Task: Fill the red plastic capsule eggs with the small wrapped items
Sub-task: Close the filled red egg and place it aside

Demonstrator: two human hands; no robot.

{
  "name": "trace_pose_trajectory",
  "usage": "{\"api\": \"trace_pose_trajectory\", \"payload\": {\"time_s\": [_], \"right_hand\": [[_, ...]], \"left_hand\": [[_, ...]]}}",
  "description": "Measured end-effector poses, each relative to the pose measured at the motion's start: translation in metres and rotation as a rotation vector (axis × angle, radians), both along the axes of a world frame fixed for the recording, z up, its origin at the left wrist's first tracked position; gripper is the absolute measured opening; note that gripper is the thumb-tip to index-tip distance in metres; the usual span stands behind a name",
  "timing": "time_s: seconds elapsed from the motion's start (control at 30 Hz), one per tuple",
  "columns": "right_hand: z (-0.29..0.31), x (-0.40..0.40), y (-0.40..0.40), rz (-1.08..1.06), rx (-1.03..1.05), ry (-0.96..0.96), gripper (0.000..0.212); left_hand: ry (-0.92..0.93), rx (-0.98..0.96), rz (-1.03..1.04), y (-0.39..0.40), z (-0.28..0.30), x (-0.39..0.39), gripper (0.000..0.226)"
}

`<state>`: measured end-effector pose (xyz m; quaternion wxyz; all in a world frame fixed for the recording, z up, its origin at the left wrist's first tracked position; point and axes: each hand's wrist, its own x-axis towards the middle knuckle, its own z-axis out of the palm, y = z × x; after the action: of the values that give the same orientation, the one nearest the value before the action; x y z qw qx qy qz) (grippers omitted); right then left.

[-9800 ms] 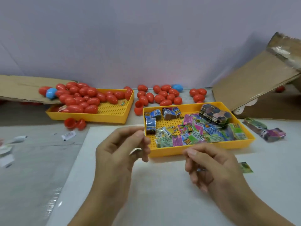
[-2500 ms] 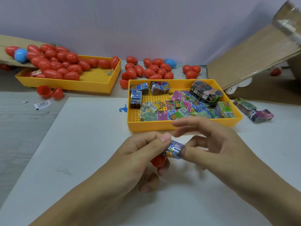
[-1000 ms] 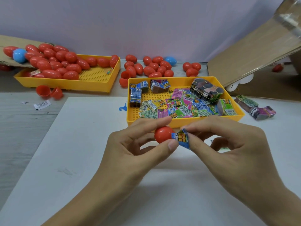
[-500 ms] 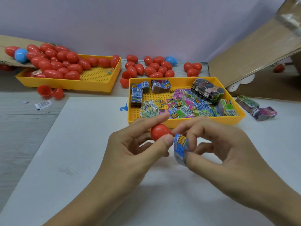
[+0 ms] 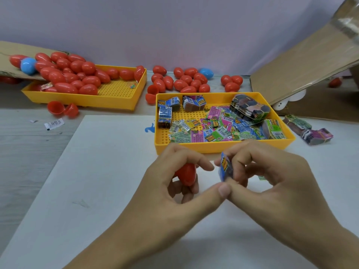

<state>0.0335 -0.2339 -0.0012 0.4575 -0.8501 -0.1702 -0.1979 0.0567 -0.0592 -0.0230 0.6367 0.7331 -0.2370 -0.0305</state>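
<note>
My left hand [image 5: 171,183] grips a red capsule egg [image 5: 186,174] in its curled fingers, just above the white sheet. My right hand [image 5: 272,177] pinches a small blue wrapped item [image 5: 225,168] between thumb and fingers, held on edge right beside the egg. The left thumb tip touches the right thumb under the item. Behind the hands stands a yellow tray [image 5: 213,147] full of small wrapped items [image 5: 217,131]. A second yellow tray [image 5: 116,101] at the back left holds several red eggs [image 5: 77,78].
Loose red eggs [image 5: 182,80] and a blue egg [image 5: 206,73] lie by the wall. Two open red egg halves [image 5: 62,108] lie left of the white sheet [image 5: 101,171]. Cardboard [image 5: 307,63] leans at the right, with banded packs [image 5: 308,131] below it.
My left hand has turned and drawn the red egg deeper into its fingers. The right hand has lifted the blue item a little and turned it more upright.
</note>
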Motion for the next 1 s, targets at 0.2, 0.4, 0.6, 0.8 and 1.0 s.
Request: {"api": "trace_pose_trajectory", "payload": {"time_s": [0.2, 0.4, 0.6, 0.8, 1.0], "right_hand": [[0.0024, -0.0031, 0.0007, -0.062, -0.232, -0.133, 0.022], [0.0046, -0.0036, 0.0009, -0.058, -0.198, -0.117, 0.020], [0.0083, -0.0039, 0.0026, 0.087, 0.246, 0.172, 0.019], [0.0084, 0.0025, 0.0017, 0.147, 0.640, 0.476, 0.013], [0.0084, 0.0040, -0.0020, 0.180, 0.668, 0.691, 0.021]], "left_hand": [[-0.041, -0.032, 0.009, 0.0000, -0.0024, 0.0033, 0.014], [-0.137, -0.016, 0.055, -0.0006, -0.0025, 0.0040, 0.009], [-0.225, -0.025, 0.167, -0.0004, -0.0029, 0.0070, 0.005], [-0.372, 0.027, 0.229, 0.0011, -0.0009, 0.0058, 0.010], [-0.450, 0.071, 0.294, 0.0011, -0.0010, 0.0053, 0.011]]}}
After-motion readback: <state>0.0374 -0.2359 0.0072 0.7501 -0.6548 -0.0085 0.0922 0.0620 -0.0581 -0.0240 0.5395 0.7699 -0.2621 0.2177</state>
